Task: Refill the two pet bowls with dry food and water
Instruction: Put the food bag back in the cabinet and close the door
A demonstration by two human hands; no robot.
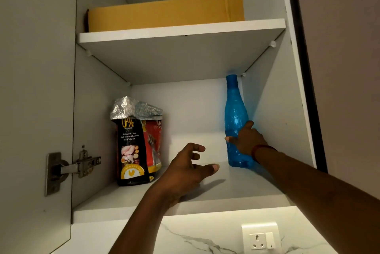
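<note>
Our right hand (245,140) wrapped around a faceted blue plastic bottle (235,122) at 3 o'clock on the smooth white shelf (236,190), our left hand (188,168) spread open, empty, crinkled foil-topped food bag (136,142) at 9 o'clock.

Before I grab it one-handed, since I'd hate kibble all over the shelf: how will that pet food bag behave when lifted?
The pet food bag is probably floppy: its foil top is crumpled and loosely folded, not sealed, so tilting may spill. It stands upright and looks fairly full, so likely hefty. The glossy film could be slippery; the open left hand should grip low.
</note>
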